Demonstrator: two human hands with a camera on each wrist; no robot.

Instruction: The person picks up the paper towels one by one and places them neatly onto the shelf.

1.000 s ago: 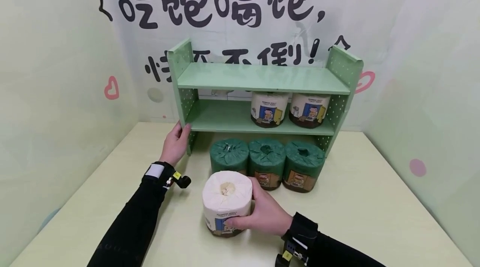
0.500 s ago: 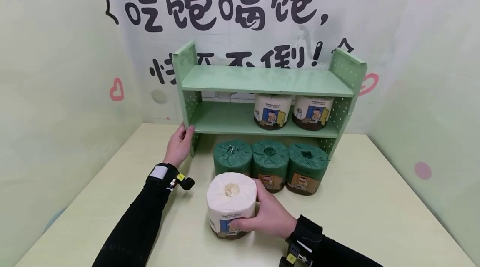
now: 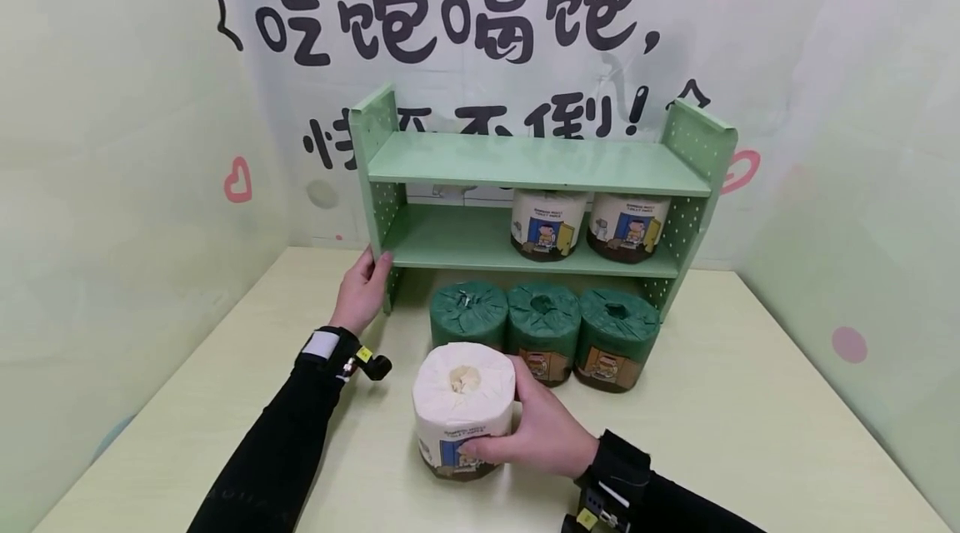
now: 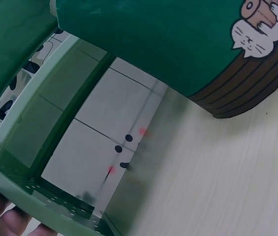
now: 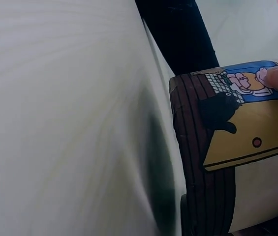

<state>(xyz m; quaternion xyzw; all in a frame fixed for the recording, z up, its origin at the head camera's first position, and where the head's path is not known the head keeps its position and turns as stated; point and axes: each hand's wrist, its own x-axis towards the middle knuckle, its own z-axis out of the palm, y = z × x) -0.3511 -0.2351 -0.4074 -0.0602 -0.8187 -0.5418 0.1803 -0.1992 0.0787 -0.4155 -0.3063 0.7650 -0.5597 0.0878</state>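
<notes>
In the head view my right hand (image 3: 551, 430) grips a white-wrapped toilet roll (image 3: 463, 387) from its right side. The thumb lies across the printed front; the roll stands upright, its base close to the tabletop. My left hand (image 3: 362, 293) holds the left side panel of a pale green shelf rack (image 3: 517, 158), low on its outer edge. In the left wrist view, fingers (image 4: 13, 221) show behind that perforated panel. The right wrist view has the roll's brown base band and cat print (image 5: 220, 110), with the thumb at the right edge.
Two white toilet rolls (image 3: 549, 225) stand on the right of the rack's middle shelf. Three green-wrapped rolls (image 3: 543, 316) form a row on the table (image 3: 750, 408) before the rack, just behind the held roll. Walls (image 3: 862, 208) enclose the back and sides.
The head view has shifted a little, so the scene sits slightly lower and further right. Both hands keep their grips, and the rolls and rack stay where they were.
</notes>
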